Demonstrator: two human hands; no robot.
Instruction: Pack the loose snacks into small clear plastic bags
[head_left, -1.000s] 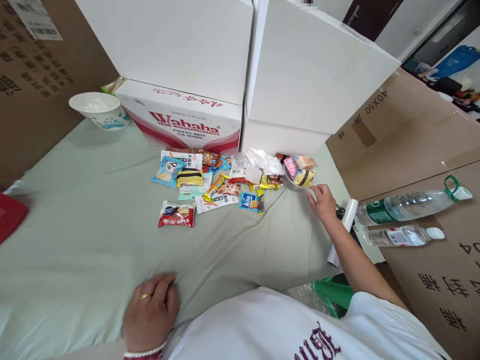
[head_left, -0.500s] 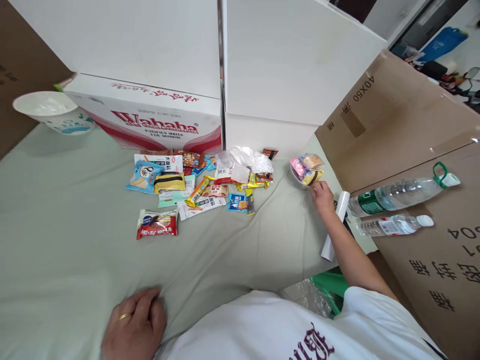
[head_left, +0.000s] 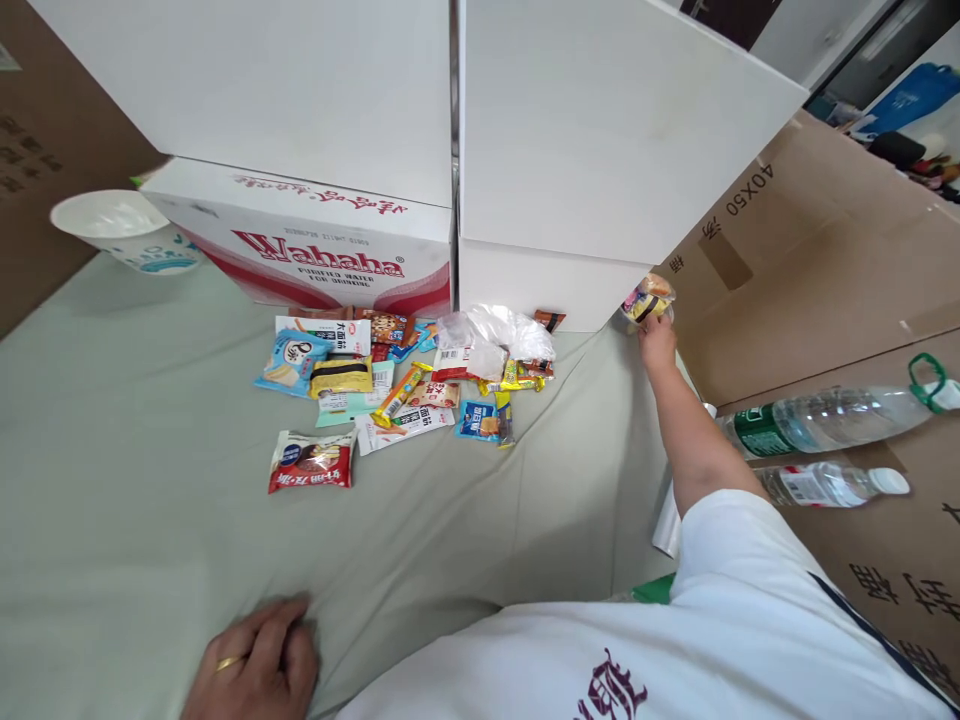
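My right hand reaches far out at the right. Its fingers grip the near rim of a small clear bowl, mostly hidden by the hand and the box corner. Inside the bowl lie several wrapped snacks, among them a yellow packet with a dark band. My left hand, with a gold ring, rests on the cloth at the lower left, fingers curled together around nothing visible. Mid-table is a loose spread of snacks: a red-and-white packet, a blue packet and a crumpled clear plastic bag.
White cartons wall off the back, and a brown cardboard panel stands at the right. A paper tub sits at the back left. Two bottles, one large and one small, plus a white roll, lie beside my right arm.
My right hand has moved the bowl of snacks away from me and to the right, up to the white box's corner. My left hand has stayed on the cloth.
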